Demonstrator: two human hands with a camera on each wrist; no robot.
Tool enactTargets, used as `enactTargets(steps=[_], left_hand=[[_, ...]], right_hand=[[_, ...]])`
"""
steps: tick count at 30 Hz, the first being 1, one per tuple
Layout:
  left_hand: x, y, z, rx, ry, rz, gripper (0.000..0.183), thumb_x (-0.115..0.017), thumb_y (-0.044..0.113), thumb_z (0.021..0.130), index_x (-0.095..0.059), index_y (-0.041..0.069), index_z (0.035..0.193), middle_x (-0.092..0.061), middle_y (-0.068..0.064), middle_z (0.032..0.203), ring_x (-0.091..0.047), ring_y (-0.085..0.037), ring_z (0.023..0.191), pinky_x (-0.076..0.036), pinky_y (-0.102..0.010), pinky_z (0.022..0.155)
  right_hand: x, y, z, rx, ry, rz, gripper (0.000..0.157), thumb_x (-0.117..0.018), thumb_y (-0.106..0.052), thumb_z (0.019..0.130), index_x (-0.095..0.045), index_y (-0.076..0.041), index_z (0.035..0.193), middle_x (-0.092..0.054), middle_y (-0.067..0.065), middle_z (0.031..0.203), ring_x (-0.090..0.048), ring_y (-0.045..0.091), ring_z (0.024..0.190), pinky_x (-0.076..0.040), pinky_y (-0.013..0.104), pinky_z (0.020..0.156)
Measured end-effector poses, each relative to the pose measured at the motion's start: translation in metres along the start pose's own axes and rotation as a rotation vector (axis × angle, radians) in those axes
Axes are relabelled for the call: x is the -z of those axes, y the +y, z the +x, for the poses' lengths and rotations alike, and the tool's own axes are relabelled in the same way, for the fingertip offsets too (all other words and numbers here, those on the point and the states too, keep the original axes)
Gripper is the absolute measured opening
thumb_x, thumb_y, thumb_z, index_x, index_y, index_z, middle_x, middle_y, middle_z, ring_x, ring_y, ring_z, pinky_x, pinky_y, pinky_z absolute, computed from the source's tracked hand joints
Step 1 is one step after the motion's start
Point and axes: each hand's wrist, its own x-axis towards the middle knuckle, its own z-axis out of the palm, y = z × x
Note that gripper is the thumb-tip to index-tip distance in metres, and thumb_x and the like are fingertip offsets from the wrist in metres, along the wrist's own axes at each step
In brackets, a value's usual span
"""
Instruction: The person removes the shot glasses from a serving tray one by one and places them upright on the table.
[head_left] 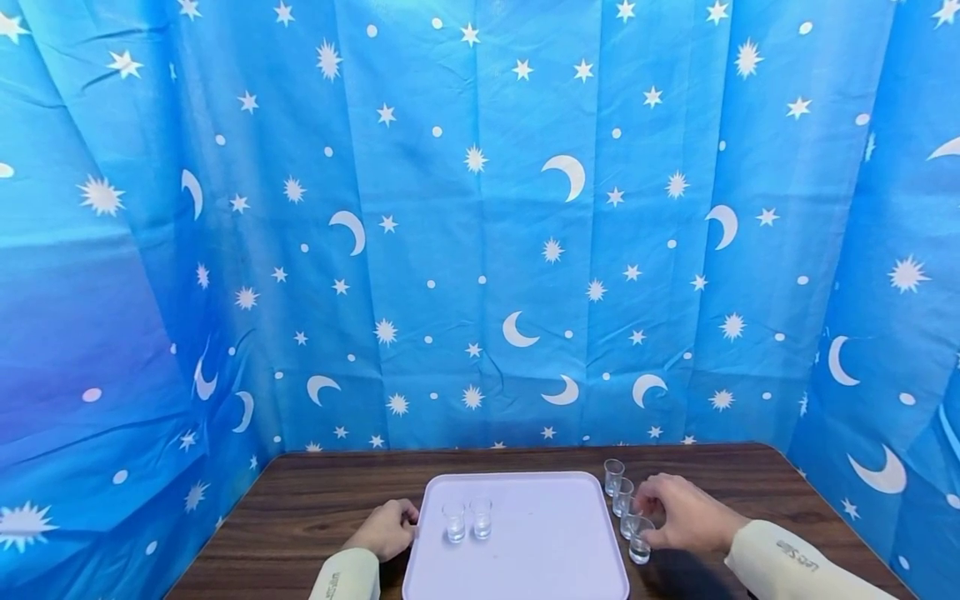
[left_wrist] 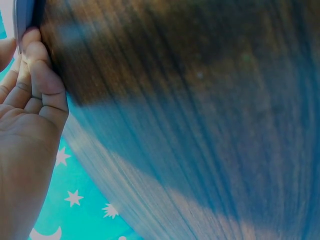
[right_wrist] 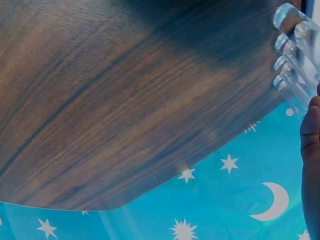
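Shot glasses (head_left: pixel 456 527), 2 of them, stand upright on the lavender-white serving tray (head_left: pixel 547 550), side by side and close together, nearer the tray's left rim than its right. Both are clear, with a bright lower part; whether that is thick glass or a little clear liquid, I cannot tell.

Just beyond the tray's right rim, 4 more clear shot glasses run in a close row along its edge. The farthest glass (head_left: pixel 613 477) stands near the tray's far right corner, the second glass (head_left: pixel 622 498) just in front of it; the third glass (head_left: pixel 627 525) is partly covered, and the nearest glass (head_left: pixel 639 547) ends the row. Their contents cannot be told apart from their clear bases either.

To the right of the tray, the right hand (head_left: pixel 686 515) is at the near end of that row, fingers bent and spread partway from the thumb, the thumb by the nearest glass. I cannot tell whether it has a firm grip on it.

At the tray's left rim, the left hand (head_left: pixel 386 528) has its fingers curled and holds the edge.

Under the tray is a dark wood-grain table (head_left: pixel 322 492). Past the tray's far rim and the table hangs a blue curtain (head_left: pixel 450 275) printed with white stars, moons and dots. Cream sleeves (head_left: pixel 780 562) reach toward the tray from both sides.
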Motion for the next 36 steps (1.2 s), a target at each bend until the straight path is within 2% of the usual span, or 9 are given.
enactTargets(steps=[3,11,18,26,36], left_hand=[[0.000,-0.001,0.000,0.015,-0.007,-0.003,0.011,-0.054,0.004,0.075,-0.054,0.005,0.085,-0.048,-0.002,0.066,-0.044,-0.015,0.058,-0.034,-0.029,0.053],[0.001,0.001,-0.002,-0.019,0.016,0.013,0.010,-0.054,0.004,0.074,-0.054,0.005,0.083,-0.048,0.000,0.067,-0.044,-0.014,0.058,-0.035,-0.029,0.054],[0.000,0.002,-0.003,-0.004,0.008,-0.003,0.010,-0.053,0.004,0.074,-0.054,0.005,0.085,-0.048,-0.002,0.065,-0.043,-0.015,0.055,-0.033,-0.028,0.050],[0.000,0.000,-0.004,-0.061,0.039,0.016,0.009,-0.054,0.005,0.073,-0.054,0.005,0.082,-0.047,0.000,0.062,-0.043,-0.013,0.055,-0.034,-0.028,0.052],[-0.001,0.000,-0.004,-0.034,0.026,0.007,0.010,-0.055,0.005,0.074,-0.054,0.005,0.083,-0.046,0.000,0.062,-0.043,-0.013,0.055,-0.034,-0.028,0.051]], right_hand=[[0.002,-0.004,0.004,0.016,0.016,0.003,0.020,-0.070,-0.025,0.063,-0.058,-0.018,0.078,-0.049,-0.008,0.070,-0.045,0.009,0.063,-0.038,0.023,0.054],[0.002,-0.020,0.021,0.078,0.065,0.007,0.022,-0.071,-0.027,0.063,-0.058,-0.021,0.080,-0.048,-0.012,0.071,-0.048,0.011,0.066,-0.040,0.023,0.055],[-0.006,-0.032,0.038,0.051,0.030,-0.015,0.029,-0.070,-0.039,0.063,-0.058,-0.022,0.083,-0.049,-0.013,0.074,-0.046,0.010,0.070,-0.041,0.025,0.059],[-0.012,-0.046,0.056,0.056,0.013,0.002,0.030,-0.070,-0.039,0.064,-0.058,-0.023,0.086,-0.048,-0.016,0.077,-0.047,0.011,0.073,-0.041,0.026,0.062],[-0.026,-0.071,0.087,0.105,-0.012,0.048,0.028,-0.070,-0.033,0.066,-0.059,-0.021,0.089,-0.052,-0.015,0.082,-0.050,0.010,0.078,-0.043,0.028,0.066]])
